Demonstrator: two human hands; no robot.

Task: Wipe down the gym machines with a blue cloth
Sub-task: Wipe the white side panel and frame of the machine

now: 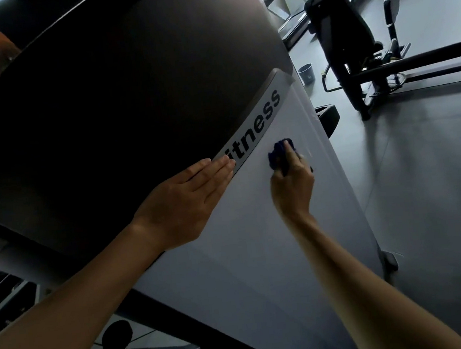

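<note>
Right now the right hand (293, 184) grips a bunched dark blue cloth (279, 153), fingers curled round it, and presses it against the pale grey side panel (232, 259) of a large curved gym machine. The cloth sits just right of the silver strip (258, 126) lettered "itness" in black. The left hand (186, 199) lies flat with straight fingers, its fingertips touching the lower end of that strip, holding nothing. Above the strip the machine's shroud turns dark (89, 118). On the grey floor (423, 182) beyond the machine stands a small blue-grey cup (306, 74); whether anything is in it cannot be told. A black-framed bench machine (352, 47) stands near the cup.
</note>
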